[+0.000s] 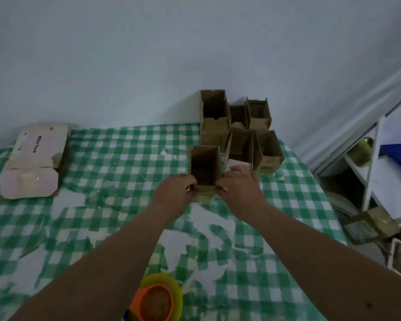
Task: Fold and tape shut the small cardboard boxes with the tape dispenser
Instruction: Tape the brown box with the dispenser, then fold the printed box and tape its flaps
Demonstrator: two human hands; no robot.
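Observation:
A small brown cardboard box (205, 164) stands upright on the table with its top open. My left hand (175, 189) grips its lower left side and my right hand (240, 184) grips its lower right side. Behind it, against the wall, stands a cluster of several similar open boxes (239, 126). A tape dispenser (158, 300) with an orange core and a yellow-green roll lies at the near edge of the table, between my forearms.
The table carries a worn green-and-white checked cloth (116, 163). A stack of flat pink-white box blanks (35, 163) lies at the far left. A white shelf unit (370, 172) and loose boxes on the floor (370, 225) are off the right edge.

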